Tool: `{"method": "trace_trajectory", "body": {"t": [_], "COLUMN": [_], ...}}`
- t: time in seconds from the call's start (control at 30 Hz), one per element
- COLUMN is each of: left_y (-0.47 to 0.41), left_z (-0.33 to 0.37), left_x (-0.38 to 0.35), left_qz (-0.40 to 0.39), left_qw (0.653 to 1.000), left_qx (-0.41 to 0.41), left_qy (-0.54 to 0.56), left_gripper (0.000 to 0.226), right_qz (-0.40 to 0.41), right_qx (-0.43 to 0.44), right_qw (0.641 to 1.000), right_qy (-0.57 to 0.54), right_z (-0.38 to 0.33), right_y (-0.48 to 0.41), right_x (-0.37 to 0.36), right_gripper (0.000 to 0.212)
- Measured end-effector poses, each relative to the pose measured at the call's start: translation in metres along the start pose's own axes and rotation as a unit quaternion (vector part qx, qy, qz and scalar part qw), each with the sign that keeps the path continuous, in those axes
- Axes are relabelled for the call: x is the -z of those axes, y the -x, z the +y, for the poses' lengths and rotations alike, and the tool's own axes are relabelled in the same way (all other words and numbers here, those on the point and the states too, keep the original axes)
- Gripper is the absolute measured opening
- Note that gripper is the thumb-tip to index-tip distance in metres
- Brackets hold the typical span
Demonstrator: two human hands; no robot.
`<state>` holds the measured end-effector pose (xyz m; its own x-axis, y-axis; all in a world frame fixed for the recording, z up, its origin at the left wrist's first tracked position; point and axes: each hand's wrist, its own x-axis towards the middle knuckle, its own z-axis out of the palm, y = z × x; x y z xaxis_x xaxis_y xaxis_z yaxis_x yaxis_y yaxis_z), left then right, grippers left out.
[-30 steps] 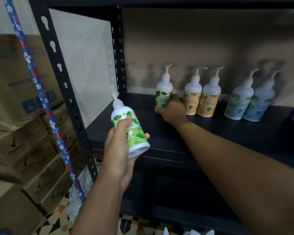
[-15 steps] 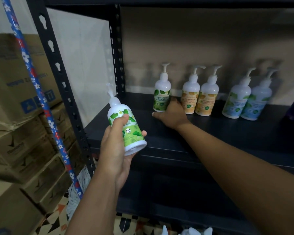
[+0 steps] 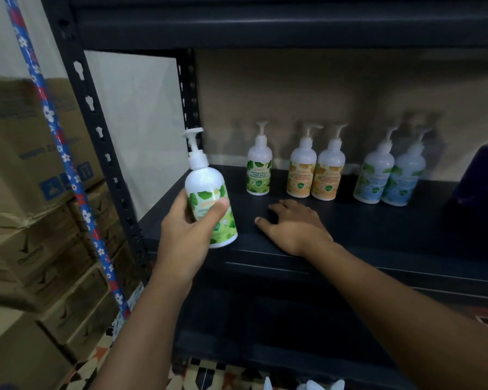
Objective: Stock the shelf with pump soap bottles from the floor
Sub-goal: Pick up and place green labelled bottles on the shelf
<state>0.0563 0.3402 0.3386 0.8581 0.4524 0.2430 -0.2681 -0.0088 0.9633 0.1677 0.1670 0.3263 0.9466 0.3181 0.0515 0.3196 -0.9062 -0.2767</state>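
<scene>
On the dark metal shelf [image 3: 378, 229], back row by the wall, left to right: green-label bottle [image 3: 259, 170], one, standing alone. Orange labels, two: left orange bottle [image 3: 302, 173] and right orange bottle [image 3: 328, 175], just beside each other. Blue labels, two: left blue bottle [image 3: 373, 178] and right blue bottle [image 3: 404, 181], overlapping in view. Total standing upright: five, all white with white pumps.

Sixth bottle [image 3: 204, 181], one, green label, pump uppermost, slightly tilted. It is over the shelf's front left corner, in the left hand [image 3: 186, 235], whose fingers and thumb wrap its lower body. Whether its base touches the shelf cannot be told.

Right hand [image 3: 293, 226], palm down on the shelf in front of the orange pair, fingers spread and relaxed, holding nothing.

Sundries:
- One dark blue container [image 3: 482, 175] at the shelf's right end, partly cut off.
- One blue floral-patterned pole [image 3: 65, 156] leaning left of the rack.
- Stacked cardboard boxes [image 3: 17, 142] behind it, count unclear.
- White pump tops [image 3: 319, 385] at the bottom edge, below the shelf, number unclear.
</scene>
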Motion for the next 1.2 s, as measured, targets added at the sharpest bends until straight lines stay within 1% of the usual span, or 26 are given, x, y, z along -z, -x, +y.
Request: {"method": "trace_trajectory", "body": {"t": [0.1,0.17,0.33,0.47,0.5,0.57,0.77,0.87,1.0,1.2], "left_y": [-0.018,-0.030,-0.045,-0.047,-0.047,-0.051,-0.091,-0.115,-0.137,-0.148], "left_z": [-0.003,-0.012,-0.023,-0.025,-0.026,-0.027,-0.038,-0.046,-0.056,-0.060], "left_x": [-0.003,-0.005,-0.002,0.007,0.009,0.012,-0.006,-0.021,-0.035,-0.043], "left_qz": [-0.044,-0.065,-0.092,-0.107,-0.102,-0.088,-0.038,-0.023,-0.002,-0.001], "left_qw": [0.994,0.990,0.979,0.962,0.955,0.945,0.940,0.938,0.932,0.925], "left_qx": [-0.030,-0.033,-0.034,-0.032,-0.029,-0.021,-0.026,-0.016,-0.031,-0.049], "left_qy": [-0.094,-0.124,-0.177,-0.250,-0.275,-0.314,-0.339,-0.346,-0.362,-0.376], "left_gripper": [0.042,0.052,0.058,0.079,0.079,0.072,0.060,0.060,0.061,0.060], "right_qz": [0.002,0.002,0.003,0.005,0.005,0.005,-0.001,-0.002,0.000,0.003], "right_qx": [-0.001,-0.002,-0.006,-0.007,-0.008,-0.006,-0.006,-0.005,-0.002,0.000], "right_qw": [1.000,1.000,1.000,1.000,1.000,1.000,1.000,1.000,1.000,1.000], "right_qy": [0.007,0.011,0.014,0.015,0.015,0.015,0.016,0.016,0.016,0.014], "right_z": [0.000,0.000,-0.002,-0.003,-0.003,-0.003,-0.004,-0.004,-0.003,-0.003], "right_y": [0.000,0.000,0.002,0.001,0.002,0.002,0.003,0.002,0.000,0.000], "right_x": [0.000,0.000,0.000,0.000,0.000,0.000,0.001,0.001,0.000,-0.001], "right_gripper": [0.070,0.071,0.071,0.070,0.070,0.070,0.069,0.069,0.067,0.065]}}
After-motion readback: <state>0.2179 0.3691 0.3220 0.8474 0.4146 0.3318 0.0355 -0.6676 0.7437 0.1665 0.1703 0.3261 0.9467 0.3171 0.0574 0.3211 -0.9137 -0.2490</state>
